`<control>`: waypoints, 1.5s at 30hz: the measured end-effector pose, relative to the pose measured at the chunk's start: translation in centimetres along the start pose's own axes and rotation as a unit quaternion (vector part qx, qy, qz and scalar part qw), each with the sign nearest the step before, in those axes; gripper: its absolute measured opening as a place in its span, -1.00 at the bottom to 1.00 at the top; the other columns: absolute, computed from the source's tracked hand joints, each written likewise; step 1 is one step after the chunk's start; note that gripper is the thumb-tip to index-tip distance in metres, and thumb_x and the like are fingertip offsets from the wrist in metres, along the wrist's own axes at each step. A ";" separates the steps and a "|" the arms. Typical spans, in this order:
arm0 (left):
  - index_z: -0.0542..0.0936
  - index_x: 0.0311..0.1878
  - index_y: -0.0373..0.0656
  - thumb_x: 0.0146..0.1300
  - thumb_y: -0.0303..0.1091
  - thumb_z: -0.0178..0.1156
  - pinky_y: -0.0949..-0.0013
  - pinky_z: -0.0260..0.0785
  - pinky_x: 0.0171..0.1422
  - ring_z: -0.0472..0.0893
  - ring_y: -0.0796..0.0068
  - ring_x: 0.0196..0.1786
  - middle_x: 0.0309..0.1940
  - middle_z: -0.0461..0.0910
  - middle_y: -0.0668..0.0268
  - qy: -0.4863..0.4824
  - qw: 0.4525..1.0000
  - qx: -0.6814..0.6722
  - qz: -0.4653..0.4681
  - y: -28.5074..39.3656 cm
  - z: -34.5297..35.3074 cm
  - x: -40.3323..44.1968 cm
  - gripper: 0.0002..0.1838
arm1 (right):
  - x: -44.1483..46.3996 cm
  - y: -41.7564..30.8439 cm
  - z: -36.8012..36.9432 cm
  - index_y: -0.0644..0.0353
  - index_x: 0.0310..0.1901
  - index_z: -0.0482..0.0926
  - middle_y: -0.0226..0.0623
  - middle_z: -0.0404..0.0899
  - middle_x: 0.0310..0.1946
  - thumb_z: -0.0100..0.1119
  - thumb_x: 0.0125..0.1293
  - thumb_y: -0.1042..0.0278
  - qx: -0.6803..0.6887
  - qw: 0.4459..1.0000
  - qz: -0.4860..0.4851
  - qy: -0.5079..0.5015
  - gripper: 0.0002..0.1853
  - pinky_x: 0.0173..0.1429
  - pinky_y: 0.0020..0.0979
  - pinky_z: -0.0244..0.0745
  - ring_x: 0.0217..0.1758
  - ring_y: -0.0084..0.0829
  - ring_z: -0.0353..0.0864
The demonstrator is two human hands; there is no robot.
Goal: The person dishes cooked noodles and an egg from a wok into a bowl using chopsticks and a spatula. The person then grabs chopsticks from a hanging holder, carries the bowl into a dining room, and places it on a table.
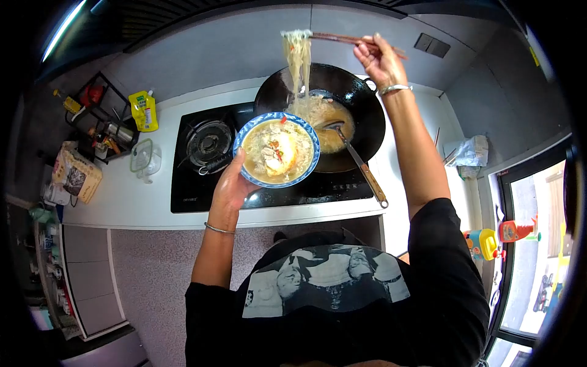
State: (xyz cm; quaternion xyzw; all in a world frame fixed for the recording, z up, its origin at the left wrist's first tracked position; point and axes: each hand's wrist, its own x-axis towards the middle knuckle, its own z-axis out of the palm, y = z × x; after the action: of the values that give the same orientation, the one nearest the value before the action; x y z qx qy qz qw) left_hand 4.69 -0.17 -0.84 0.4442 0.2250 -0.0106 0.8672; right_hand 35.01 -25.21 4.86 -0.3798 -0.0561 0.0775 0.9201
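Note:
My left hand grips the rim of a blue-and-white bowl, full of soup with a pale topping and red bits. The bowl is held over the cooktop, in front of the wok. Raised above it, my right hand is closed round a pair of wooden chopsticks. A bundle of noodles hangs from their tips, over the wok's far left side. The black wok holds broth and food. A ladle rests in it, its wooden handle pointing toward me over the cooktop's front.
The left gas burner has no pot on it. Left on the counter are a glass container, a yellow pouch, a seasoning rack and a printed bag. Cleaning bottles stand by the window at right.

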 end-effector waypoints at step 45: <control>0.29 0.27 -0.28 0.32 0.02 0.06 0.13 0.35 0.25 0.45 0.24 0.20 0.19 0.41 0.09 0.009 0.999 0.007 0.032 -0.6 -1.2 0.4 -0.36 | -1.6 14.7 -11.4 0.31 -0.36 0.51 -0.14 0.59 -0.48 0.10 0.31 0.24 -0.172 0.974 0.117 0.087 -0.74 -0.47 -0.33 0.66 -0.60 -0.32 0.62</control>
State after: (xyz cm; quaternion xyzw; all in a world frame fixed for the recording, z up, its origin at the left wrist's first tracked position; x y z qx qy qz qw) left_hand 4.42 0.44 -2.07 0.4577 0.2186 0.0197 0.8616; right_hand 33.81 -23.12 -13.64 -0.5415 0.0565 0.1406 0.8269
